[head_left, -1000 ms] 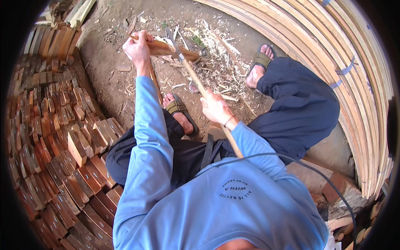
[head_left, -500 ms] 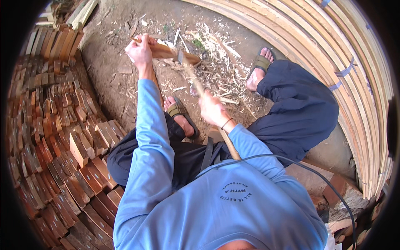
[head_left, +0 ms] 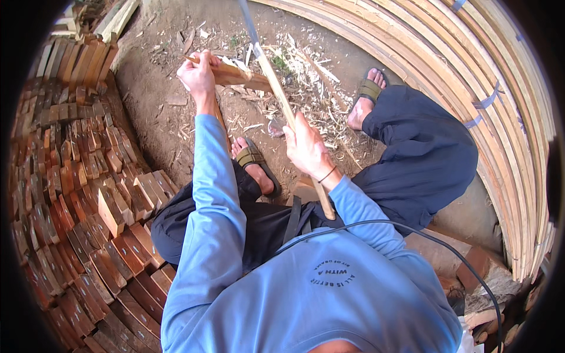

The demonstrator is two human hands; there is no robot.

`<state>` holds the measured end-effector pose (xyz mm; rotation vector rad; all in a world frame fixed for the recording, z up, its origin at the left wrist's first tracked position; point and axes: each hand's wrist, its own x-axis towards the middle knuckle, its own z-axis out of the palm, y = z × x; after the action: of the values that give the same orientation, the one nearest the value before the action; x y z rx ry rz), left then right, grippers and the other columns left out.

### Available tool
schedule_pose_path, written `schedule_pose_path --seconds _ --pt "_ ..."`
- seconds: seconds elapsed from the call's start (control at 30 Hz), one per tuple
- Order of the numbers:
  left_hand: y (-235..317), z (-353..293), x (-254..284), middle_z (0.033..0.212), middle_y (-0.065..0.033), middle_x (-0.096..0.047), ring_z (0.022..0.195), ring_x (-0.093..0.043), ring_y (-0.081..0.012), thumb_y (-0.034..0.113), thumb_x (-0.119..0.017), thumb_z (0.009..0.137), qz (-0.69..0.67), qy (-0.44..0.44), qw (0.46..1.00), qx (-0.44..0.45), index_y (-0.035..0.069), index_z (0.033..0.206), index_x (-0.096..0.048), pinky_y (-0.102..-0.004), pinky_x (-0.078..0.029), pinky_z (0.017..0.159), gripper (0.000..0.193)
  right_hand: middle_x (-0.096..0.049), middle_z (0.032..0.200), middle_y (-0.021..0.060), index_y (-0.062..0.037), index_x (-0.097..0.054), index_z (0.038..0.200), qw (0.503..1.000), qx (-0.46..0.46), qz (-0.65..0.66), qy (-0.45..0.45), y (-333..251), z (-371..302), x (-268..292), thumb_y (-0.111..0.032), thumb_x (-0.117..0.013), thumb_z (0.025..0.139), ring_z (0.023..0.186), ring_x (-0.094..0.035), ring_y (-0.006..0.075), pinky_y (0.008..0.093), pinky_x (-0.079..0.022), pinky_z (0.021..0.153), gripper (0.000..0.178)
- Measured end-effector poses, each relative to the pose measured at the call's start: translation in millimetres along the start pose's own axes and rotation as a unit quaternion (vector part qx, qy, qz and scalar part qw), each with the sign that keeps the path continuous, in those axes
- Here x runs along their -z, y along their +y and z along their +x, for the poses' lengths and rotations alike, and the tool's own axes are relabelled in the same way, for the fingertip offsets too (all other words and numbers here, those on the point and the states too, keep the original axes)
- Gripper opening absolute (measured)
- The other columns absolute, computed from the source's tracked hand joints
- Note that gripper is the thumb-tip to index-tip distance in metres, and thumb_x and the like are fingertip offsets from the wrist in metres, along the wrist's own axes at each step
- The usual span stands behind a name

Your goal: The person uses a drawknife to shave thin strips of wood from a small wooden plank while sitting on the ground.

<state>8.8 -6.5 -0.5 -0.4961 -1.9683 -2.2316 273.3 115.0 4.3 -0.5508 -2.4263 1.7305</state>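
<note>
Left hand [head_left: 198, 73]: we grip the wood [head_left: 235, 75].
Right hand [head_left: 306, 150]: we clasp the raised hatchet [head_left: 276, 88].

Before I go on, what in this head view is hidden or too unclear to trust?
- Blade of the long-handled tool: its tip is cut off by the top edge.
- Handle's lower end: partly hidden behind the right hand and forearm.
- Wood piece: its near end is wrapped by the left hand; the cut face is too small to judge.
- Stacked wood blocks: the far rows darken at the fisheye rim.
</note>
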Motion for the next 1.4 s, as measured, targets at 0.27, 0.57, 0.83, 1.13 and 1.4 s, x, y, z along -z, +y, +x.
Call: schedule_pose_path --seconds 0.27,0.57,0.83,1.13,1.4 --pt "-2.4 -1.4 2.7 0.061 -0.0099 -0.057 0.055 -0.056 -0.0172 -0.001 -0.059 0.086 0.021 0.001 1.000 -0.006 -0.001 0.063 -0.054 -0.0345 -0.053 0.059 0.024 -0.057 0.068 0.0232 0.0011 -0.044 0.099 0.999 -0.030 -0.028 -0.004 6.4 1.6 -2.1 -0.011 -0.053 0.089 0.063 -0.059 0.0434 0.0485 -0.045 0.057 0.018" --pt "1.2 3.1 -4.7 0.059 -0.0086 -0.057 0.053 -0.057 -0.0154 -0.003 -0.058 0.085 0.033 0.006 0.999 -0.010 -0.001 0.063 -0.054 -0.0306 -0.051 0.057 0.023 -0.057 0.064 0.0238 0.0036 -0.044 0.103 0.996 0.000 -0.072 -0.051 17.7 -5.0 -12.6 -0.011 -0.054 0.090 0.062 -0.058 0.0445 0.0508 -0.043 0.056 0.022" --pt "-4.4 7.2 7.9 0.059 -0.0091 -0.057 0.054 -0.057 -0.0165 -0.004 -0.059 0.086 0.000 0.001 1.000 -0.016 0.001 0.062 -0.052 -0.0325 -0.052 0.057 0.025 -0.058 0.070 0.0230 0.0048 -0.045 0.100 0.992 -0.015 -0.080 -0.093 43.0 3.2 -19.3 -0.011 -0.053 0.090 0.063 -0.059 0.0417 0.0469 -0.046 0.055 0.020" --pt "7.8 1.0 -6.6 0.060 -0.0084 -0.057 0.056 -0.058 -0.0164 -0.003 -0.058 0.085 0.042 0.010 0.999 -0.009 0.000 0.062 -0.052 -0.0304 -0.050 0.057 0.024 -0.055 0.067 0.0146 -0.0006 -0.047 0.096 0.995 -0.014 -0.043 -0.086 62.0 9.3 -38.8 -0.015 -0.053 0.091 0.059 -0.058 0.0305 0.0376 -0.046 0.051 0.016" --pt "0.2 0.4 2.0 0.061 -0.0101 -0.057 0.056 -0.056 -0.0177 -0.003 -0.057 0.086 0.013 0.003 1.000 -0.006 0.001 0.062 -0.053 -0.0355 -0.054 0.062 0.025 -0.060 0.068 0.0184 0.0059 -0.041 0.104 0.990 0.014 -0.096 -0.102 44.1 0.4 -27.0 -0.004 -0.054 0.084 0.060 -0.062 0.0377 0.0453 -0.048 0.053 0.025"
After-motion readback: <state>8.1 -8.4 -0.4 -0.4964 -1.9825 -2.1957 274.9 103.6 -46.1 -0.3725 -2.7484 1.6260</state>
